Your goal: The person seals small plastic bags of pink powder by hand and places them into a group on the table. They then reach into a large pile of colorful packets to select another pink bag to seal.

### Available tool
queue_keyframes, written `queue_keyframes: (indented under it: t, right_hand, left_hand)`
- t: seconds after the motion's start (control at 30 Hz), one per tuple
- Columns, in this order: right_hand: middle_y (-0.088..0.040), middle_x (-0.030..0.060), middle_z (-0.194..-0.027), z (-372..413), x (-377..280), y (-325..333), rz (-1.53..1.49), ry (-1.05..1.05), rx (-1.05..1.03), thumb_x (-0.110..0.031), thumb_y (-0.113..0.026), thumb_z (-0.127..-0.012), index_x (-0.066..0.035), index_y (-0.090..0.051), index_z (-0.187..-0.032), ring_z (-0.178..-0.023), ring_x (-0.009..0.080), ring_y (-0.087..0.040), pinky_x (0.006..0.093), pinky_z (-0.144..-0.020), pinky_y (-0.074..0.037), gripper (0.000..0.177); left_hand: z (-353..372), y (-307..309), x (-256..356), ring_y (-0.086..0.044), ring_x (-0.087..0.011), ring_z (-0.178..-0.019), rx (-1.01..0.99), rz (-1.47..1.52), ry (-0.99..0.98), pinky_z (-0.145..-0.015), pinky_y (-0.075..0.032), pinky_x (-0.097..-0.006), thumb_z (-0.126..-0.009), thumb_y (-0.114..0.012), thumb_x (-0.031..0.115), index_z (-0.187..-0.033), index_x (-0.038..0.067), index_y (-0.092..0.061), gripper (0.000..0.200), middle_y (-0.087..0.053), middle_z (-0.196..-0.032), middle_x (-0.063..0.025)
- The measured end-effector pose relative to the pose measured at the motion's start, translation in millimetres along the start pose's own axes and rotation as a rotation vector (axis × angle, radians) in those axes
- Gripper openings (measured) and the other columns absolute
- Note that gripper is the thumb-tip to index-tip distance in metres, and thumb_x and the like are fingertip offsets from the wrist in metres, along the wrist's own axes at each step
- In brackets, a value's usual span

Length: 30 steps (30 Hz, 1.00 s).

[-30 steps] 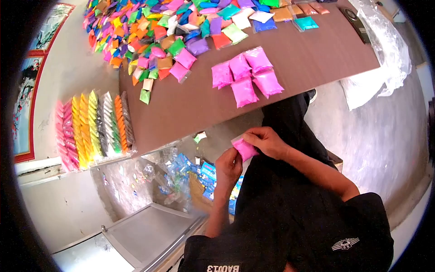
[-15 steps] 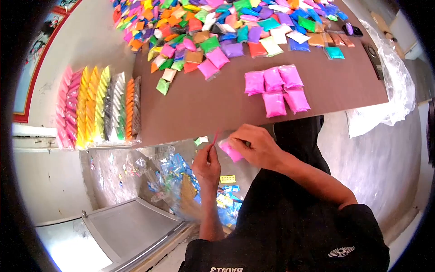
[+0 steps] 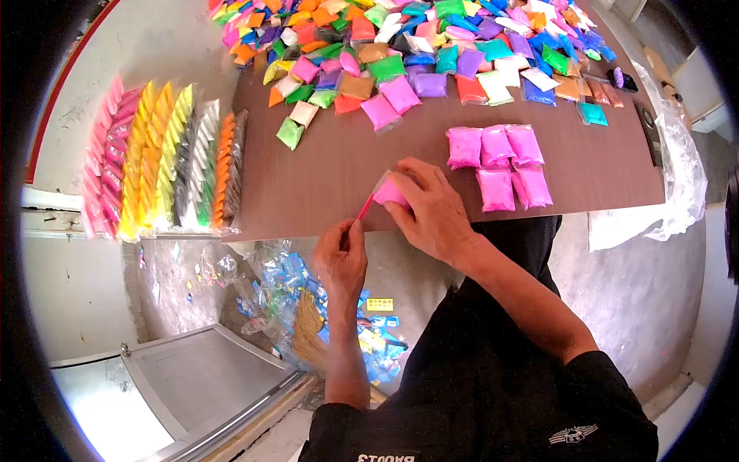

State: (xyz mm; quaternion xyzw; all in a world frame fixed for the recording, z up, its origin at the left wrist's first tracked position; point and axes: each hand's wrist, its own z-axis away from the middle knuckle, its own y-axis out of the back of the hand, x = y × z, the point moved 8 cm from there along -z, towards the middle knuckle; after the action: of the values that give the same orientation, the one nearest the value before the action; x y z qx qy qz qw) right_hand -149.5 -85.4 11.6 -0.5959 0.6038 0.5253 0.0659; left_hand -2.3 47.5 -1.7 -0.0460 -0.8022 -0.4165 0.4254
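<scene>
My right hand (image 3: 437,215) grips a small clear packet of bright pink stuff (image 3: 389,191) over the table's front edge. Closed in a pinch, my left hand (image 3: 341,258) holds a thin pinkish-red strip (image 3: 366,208), whose upper end reaches the packet's left side. To the right of my hands lies a block of similar pink packets (image 3: 496,189), set in two rows with their sides together. Two more pink packets (image 3: 389,104) rest farther back, at the front of a large multicoloured pile (image 3: 431,58).
Long clear sleeves of stacked coloured packets (image 3: 158,162) stand at the table's (image 3: 308,189) left end. Clear plastic sheeting (image 3: 654,208) hangs off its right side. Blue and clear wrappers (image 3: 285,269) and a broom head (image 3: 309,327) are on the floor below.
Both hands have moved; the pink packet is now up over the table edge, and its left side meets the strip. The view has shifted slightly.
</scene>
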Motion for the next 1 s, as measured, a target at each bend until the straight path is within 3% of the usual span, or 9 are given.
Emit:
queue_keyframes:
  t: [0.13, 0.33, 0.37, 0.43, 0.67, 0.77, 0.83, 1.0]
  right_hand:
    - [-0.061, 0.0138, -0.124, 16.3, 2.5, -6.3, 0.036, 0.209, -0.04, -0.014, -0.079, -0.08, -0.009, -0.068, -0.119, -0.113, 0.0325, -0.061, 0.0442, -0.096, -0.051, 0.04]
    - [-0.06, 0.0126, -0.125, 20.6, 4.7, -10.4, 0.056, 0.242, -0.092, -0.025, -0.084, -0.074, -0.011, -0.067, -0.116, -0.112, 0.0318, -0.061, 0.0437, -0.093, -0.051, 0.047]
    - [-0.06, 0.0126, -0.125, 20.0, 3.8, -9.9, 0.055, 0.24, -0.095, -0.025, -0.084, -0.074, -0.011, -0.067, -0.116, -0.112, 0.0318, -0.061, 0.0437, -0.093, -0.051, 0.047]
    - [-0.06, 0.0116, -0.124, 19.4, 3.9, -9.9, 0.066, 0.218, -0.105, -0.027, -0.084, -0.073, -0.011, -0.067, -0.117, -0.113, 0.0315, -0.06, 0.0435, -0.094, -0.051, 0.05]
    - [-0.06, 0.0101, -0.123, 17.9, 7.4, -10.9, 0.052, 0.217, -0.085, -0.027, -0.084, -0.073, -0.009, -0.067, -0.118, -0.112, 0.0319, -0.059, 0.0434, -0.094, -0.051, 0.051]
    - [-0.06, 0.0104, -0.122, 21.7, 10.4, -12.3, 0.056, 0.22, -0.062, -0.026, -0.084, -0.073, -0.008, -0.068, -0.117, -0.11, 0.0317, -0.06, 0.0427, -0.093, -0.051, 0.05]
    - [-0.063, 0.0098, -0.117, 19.9, 6.3, -7.6, 0.039, 0.227, -0.033, -0.017, -0.087, -0.069, -0.006, -0.07, -0.114, -0.103, 0.0299, -0.063, 0.039, -0.09, -0.053, 0.05]
    - [-0.063, 0.0093, -0.115, 18.7, 1.0, -5.1, 0.041, 0.25, -0.027, -0.017, -0.087, -0.069, -0.007, -0.07, -0.114, -0.101, 0.0291, -0.063, 0.0388, -0.087, -0.052, 0.049]
  left_hand:
    - [-10.5, -9.7, 7.3, -0.067, -0.0189, -0.072, -0.011, 0.022, -0.101, -0.066, -0.053, -0.0314, -0.092, -0.073, 0.009, -0.095, -0.002, -0.074, 0.011, -0.071, -0.082, -0.0126]
    - [-18.1, -26.9, 14.6, -0.068, -0.0248, -0.068, -0.018, 0.032, -0.246, -0.063, -0.052, -0.0343, -0.09, -0.072, 0.007, -0.094, 0.0, -0.073, 0.007, -0.07, -0.078, -0.0153]
    - [-19.4, -25.9, 14.8, -0.068, -0.0248, -0.068, -0.02, 0.031, -0.243, -0.063, -0.052, -0.0343, -0.09, -0.072, 0.007, -0.094, 0.0, -0.073, 0.007, -0.07, -0.078, -0.0153]
    - [-27.4, -27.5, 11.1, -0.072, -0.024, -0.07, -0.12, -0.019, -0.048, -0.066, -0.055, -0.0342, -0.091, -0.073, 0.01, -0.093, -0.001, -0.075, 0.012, -0.073, -0.08, -0.0173]
    - [-47.0, -27.6, -1.2, -0.068, -0.0249, -0.062, -0.109, -0.069, -0.116, -0.058, -0.052, -0.0354, -0.091, -0.071, 0.008, -0.091, 0.001, -0.072, 0.008, -0.069, -0.072, -0.015]
    - [-43.6, -29.6, 3.5, -0.069, -0.0238, -0.062, -0.15, 0.101, -0.064, -0.058, -0.052, -0.0358, -0.091, -0.071, 0.009, -0.091, 0.001, -0.072, 0.008, -0.069, -0.072, -0.0148]
    - [-36.6, -38.3, 11.8, -0.07, -0.0247, -0.064, -0.253, 0.197, -0.085, -0.058, -0.052, -0.0353, -0.091, -0.072, 0.011, -0.092, 0.002, -0.072, 0.009, -0.069, -0.073, -0.0152]
    - [-54.6, -50.2, 7.7, -0.07, -0.03, -0.066, -0.321, 0.007, -0.088, -0.059, -0.052, -0.0381, -0.092, -0.07, 0.016, -0.091, 0.003, -0.072, 0.013, -0.069, -0.076, -0.0162]
